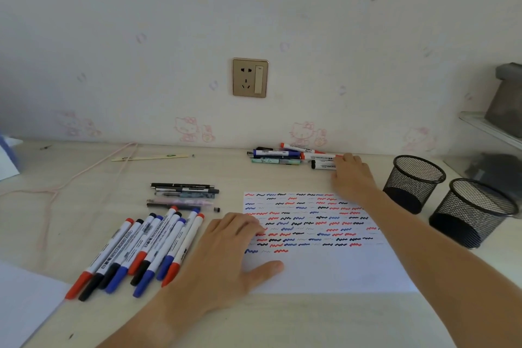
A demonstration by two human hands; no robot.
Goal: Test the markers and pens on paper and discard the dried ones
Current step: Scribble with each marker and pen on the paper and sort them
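- A person's left hand lies flat and relaxed on the left edge of a sheet of paper, fingers straight, thumb spread across the blank lower part, gripping nothing.
- The right hand reaches past the sheet's far right corner to a pile of markers and pens near the wall; its fingertips meet the ends of the nearest markers, and whether it has taken hold of one cannot be told.
- Rows of red, blue and black squiggles fill the upper two thirds of the paper; the strip nearest the camera is white.
- A fan of whiteboard markers with red, blue and black caps lies just left of the left hand, on the wooden desk.
- Beyond the fan, a small row of pens lies parallel to the wall.
- Two black mesh pen cups stand near the sheet's right side, beside the right forearm.
- A pink cord trails over the desk's left part; a pale stick lies near the wall.
- A gold wall socket sits above the desk.
- Bare wood separates the far pile from the paper's top edge.
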